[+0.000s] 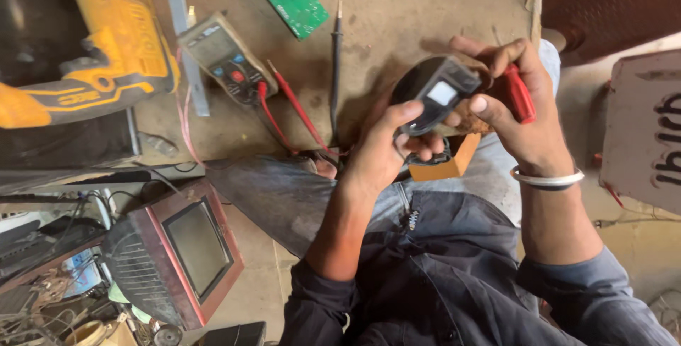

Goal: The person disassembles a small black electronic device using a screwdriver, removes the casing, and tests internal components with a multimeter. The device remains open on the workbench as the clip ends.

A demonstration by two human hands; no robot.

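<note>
Over the dusty bench [411, 12], black device [433, 94] clasped between left hand [386, 151] and right hand [525, 115]

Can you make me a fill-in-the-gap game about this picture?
1. The small black plastic device with a pale screen is gripped by ____ hands.
2. The right hand also holds a screwdriver with a ____ handle.
3. The flat circuit board on the workbench is ____.
4. The big power drill is yellow and ____.

Missing words: two (both); red; green; black
</note>
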